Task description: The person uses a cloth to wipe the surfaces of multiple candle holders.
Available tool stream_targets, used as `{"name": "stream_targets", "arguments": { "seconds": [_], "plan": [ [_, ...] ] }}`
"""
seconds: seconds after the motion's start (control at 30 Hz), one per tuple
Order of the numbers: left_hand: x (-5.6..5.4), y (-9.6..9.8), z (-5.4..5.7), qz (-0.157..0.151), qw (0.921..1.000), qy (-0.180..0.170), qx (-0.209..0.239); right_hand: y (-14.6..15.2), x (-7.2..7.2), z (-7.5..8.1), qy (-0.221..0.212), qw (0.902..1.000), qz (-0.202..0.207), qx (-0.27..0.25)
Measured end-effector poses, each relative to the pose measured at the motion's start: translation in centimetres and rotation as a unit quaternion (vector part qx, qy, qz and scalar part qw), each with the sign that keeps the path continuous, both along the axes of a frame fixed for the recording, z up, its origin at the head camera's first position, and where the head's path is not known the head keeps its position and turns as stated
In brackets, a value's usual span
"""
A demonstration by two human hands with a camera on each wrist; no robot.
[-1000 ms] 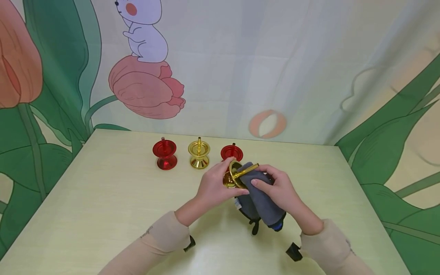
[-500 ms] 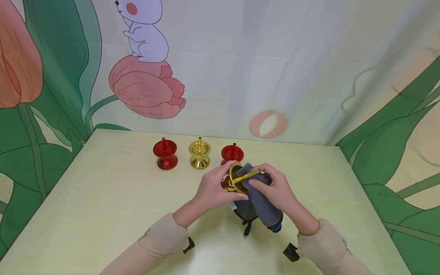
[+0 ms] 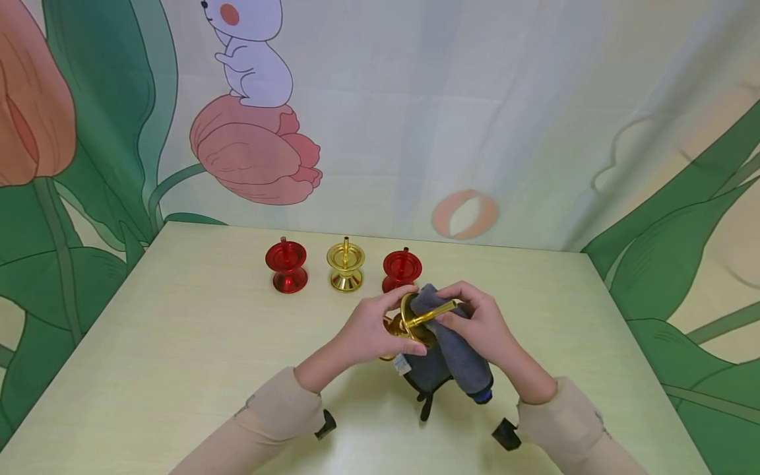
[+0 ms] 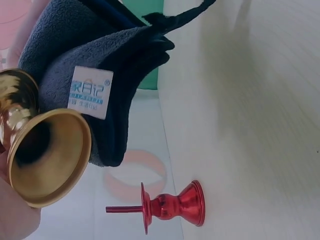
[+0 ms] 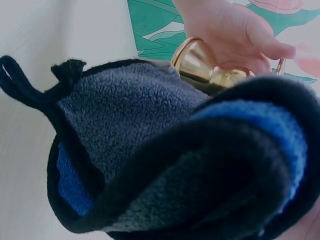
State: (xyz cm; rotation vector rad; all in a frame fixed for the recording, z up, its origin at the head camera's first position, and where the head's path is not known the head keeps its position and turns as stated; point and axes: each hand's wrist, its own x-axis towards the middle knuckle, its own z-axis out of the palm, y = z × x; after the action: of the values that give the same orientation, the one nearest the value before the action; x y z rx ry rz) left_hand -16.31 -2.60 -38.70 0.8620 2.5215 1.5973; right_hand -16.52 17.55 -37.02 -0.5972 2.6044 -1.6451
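Observation:
A gold candle holder (image 3: 408,323) is tilted on its side above the table, its spike pointing right and its hollow base (image 4: 50,157) turned to the left wrist camera. My left hand (image 3: 373,328) grips it round the cup, thumb below and fingers above. My right hand (image 3: 479,322) pinches a folded grey towel (image 3: 460,356) with black edging and blue inside, and its upper end lies against the cup's dish beside the spike. The towel's loose part hangs down, with a white label (image 4: 90,92) and a black loop (image 5: 20,82). Part of the dish is hidden by the towel.
Along the back of the pale table (image 3: 196,343) stand a red candle holder (image 3: 287,265), a gold one (image 3: 346,264) and another red one (image 3: 402,267), partly behind my left hand. A printed curtain (image 3: 380,119) hangs behind the table.
The gold candle holder and my left hand have moved slightly down. The towel has shifted along the dish with my right hand, and the label now shows more fully.

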Motion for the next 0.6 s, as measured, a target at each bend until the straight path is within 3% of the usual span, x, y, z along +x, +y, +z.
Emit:
{"name": "stream_targets", "arguments": {
  "seconds": [0.17,0.47,0.6],
  "plan": [
    [-0.4,-0.19,-0.09,-0.036,0.9983,-0.041,0.018,0.21,-0.04,-0.08,-0.008,0.9998,0.012,-0.015],
    [-1.05,-0.62,-0.35,-0.104,0.992,-0.069,0.015,0.49,0.05,-0.16,-0.036,0.9975,0.034,-0.051],
    [-1.06,-0.54,-0.18,-0.104,0.9925,-0.064,0.011,0.54,0.0,-0.29,-0.038,0.9968,0.041,-0.057]
  ]
}}
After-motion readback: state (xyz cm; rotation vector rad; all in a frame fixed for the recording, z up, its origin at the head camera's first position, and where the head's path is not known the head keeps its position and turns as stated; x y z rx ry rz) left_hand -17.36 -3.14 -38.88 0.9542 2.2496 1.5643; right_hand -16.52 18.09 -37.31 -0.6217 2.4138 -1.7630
